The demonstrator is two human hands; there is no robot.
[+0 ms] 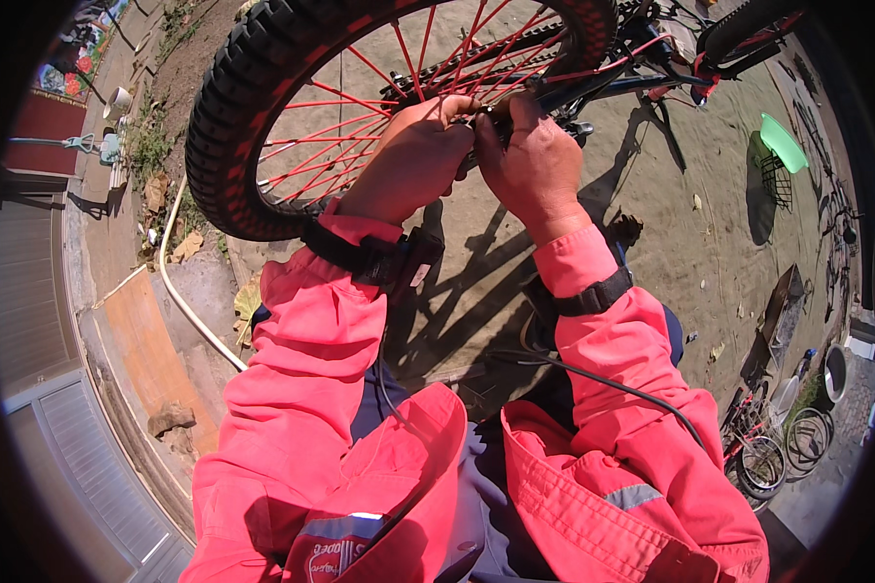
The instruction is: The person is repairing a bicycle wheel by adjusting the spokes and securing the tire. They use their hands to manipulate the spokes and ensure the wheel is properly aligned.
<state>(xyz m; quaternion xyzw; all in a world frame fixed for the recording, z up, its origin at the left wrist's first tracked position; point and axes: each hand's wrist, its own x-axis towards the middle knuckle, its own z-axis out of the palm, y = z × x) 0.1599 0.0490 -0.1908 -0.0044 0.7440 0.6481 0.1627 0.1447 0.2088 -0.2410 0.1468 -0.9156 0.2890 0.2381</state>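
Note:
A bicycle wheel with a black knobby tyre (226, 146) and red spokes (319, 105) stands right in front of me. My left hand (413, 160) reaches across the lower part of the wheel, its fingers closed near the hub. Beside it my right hand (535, 167) is pinched too, and both sets of fingertips meet next to the end of the dark bicycle frame (608, 87). Between them a small shiny metal bit (488, 110) shows, too small and covered to name. The hub's outer end is hidden behind my fingers.
Several things lie to the right: a light green basin (784, 143), a black wire basket (775, 183), and bicycles and loose wheels (763, 462) by the rim. A pale hose (173, 228) runs along the left near a wooden board (151, 340). A black cable (642, 394) hangs across my right sleeve.

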